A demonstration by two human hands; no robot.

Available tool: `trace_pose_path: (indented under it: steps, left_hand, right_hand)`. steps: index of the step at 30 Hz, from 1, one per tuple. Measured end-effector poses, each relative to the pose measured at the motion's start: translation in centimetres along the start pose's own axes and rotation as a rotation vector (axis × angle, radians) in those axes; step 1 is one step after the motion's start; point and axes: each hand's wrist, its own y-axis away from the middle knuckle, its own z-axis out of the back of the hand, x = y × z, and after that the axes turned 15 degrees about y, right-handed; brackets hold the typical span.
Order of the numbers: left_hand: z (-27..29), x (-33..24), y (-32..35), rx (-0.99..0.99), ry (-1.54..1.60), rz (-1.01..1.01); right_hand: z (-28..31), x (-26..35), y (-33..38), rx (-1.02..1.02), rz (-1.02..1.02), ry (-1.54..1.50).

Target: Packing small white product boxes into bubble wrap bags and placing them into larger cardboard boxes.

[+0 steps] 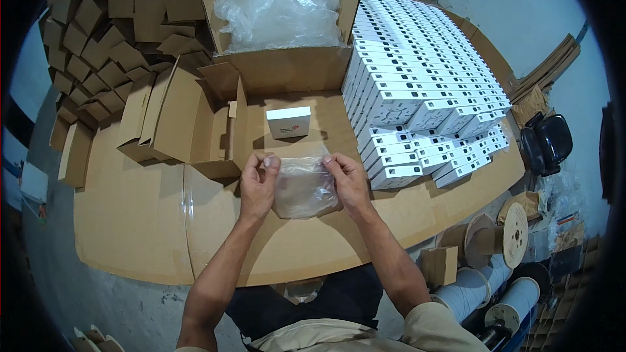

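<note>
Between my hands hangs a clear plastic bag (304, 189), its upper edge stretched over the cardboard-covered table. My left hand (259, 179) pinches the bag's left upper corner between thumb and fingers. At the other upper corner, my right hand (345, 179) grips the film the same way. A small white box (289, 123) with a little red mark and print stands upright just beyond the bag, touched by neither hand. To the left of it sits an open brown carton (218, 133), close to my left hand.
Many flat white boxes (404, 91) are stacked in rows at the right. A large carton (287, 65) at the back holds crumpled clear bags (280, 10). Folded brown cartons (124, 19) pile up at the far left. Cable spools (515, 234) stand below the table's right edge.
</note>
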Motion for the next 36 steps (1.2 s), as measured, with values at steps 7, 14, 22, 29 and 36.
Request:
trace_pose_path:
  steps: [7, 14, 22, 29, 36]
  left_hand:
    - [-0.4, 0.2, 0.2, -0.031, 0.172, 0.186]
    - [-0.8, 0.5, 0.8, -0.019, 0.022, 0.141]
    - [-1.6, -0.6, 1.2, 0.062, 0.024, 0.033]
    - [-1.6, 0.0, 1.0, -0.115, 0.052, -0.011]
    - [-1.0, 0.3, 0.4, -0.122, -0.02, -0.211]
  right_hand:
    - [-0.7, -0.3, -0.2, 0.026, 0.019, -0.111]
    - [-1.7, -0.7, -0.1, -0.008, 0.075, 0.12]
    - [-1.3, -1.1, -0.7, -0.046, -0.075, -0.393]
    - [-2.9, -1.2, 0.1, -0.091, 0.124, 0.168]
    - [-2.5, -1.7, -0.3, -0.237, 0.201, 0.189]
